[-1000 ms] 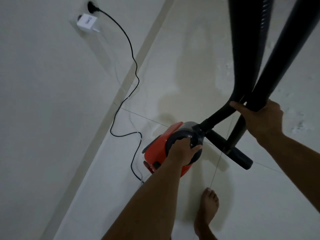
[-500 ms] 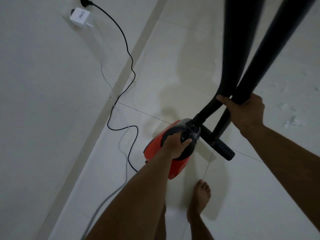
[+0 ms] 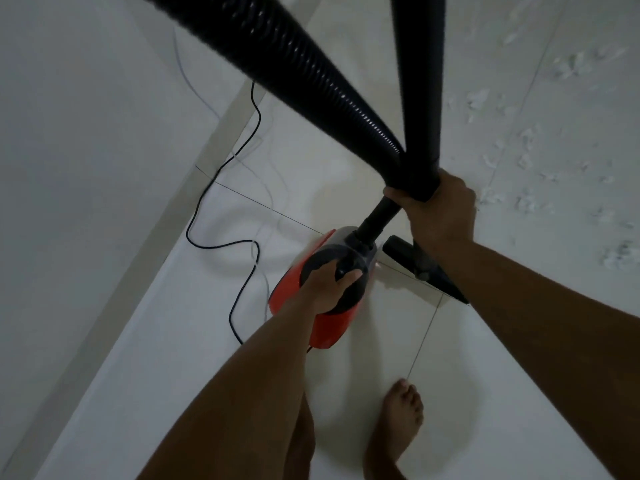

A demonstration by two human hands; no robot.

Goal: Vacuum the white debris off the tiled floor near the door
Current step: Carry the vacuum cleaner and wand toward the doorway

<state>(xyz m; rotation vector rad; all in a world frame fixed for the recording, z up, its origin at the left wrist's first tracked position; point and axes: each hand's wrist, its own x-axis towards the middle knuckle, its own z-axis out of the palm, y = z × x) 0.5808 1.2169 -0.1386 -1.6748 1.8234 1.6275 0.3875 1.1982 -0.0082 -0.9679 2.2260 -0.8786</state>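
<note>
Little looks done. White debris (image 3: 526, 161) lies scattered on the tiled floor (image 3: 519, 375) at two o'clock from the red vacuum (image 3: 325, 327), apart from the nozzle (image 3: 415, 261). The left hand (image 3: 329, 285) wraps its fingers around the vacuum's handle, and the right hand (image 3: 440, 213) grips the black tube (image 3: 419, 98). By my judgement, all the suction work remains.

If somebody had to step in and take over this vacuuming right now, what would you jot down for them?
Left hand grips the handle on top of the red vacuum.
Right hand grips the black tube and ribbed hose together.
Nozzle sits beside the vacuum, short of the white debris scattered over the tiles to the right.
Done: no cleaned patch visible.
Left: bring the nozzle onto the debris; mind the cord on the left.
</note>
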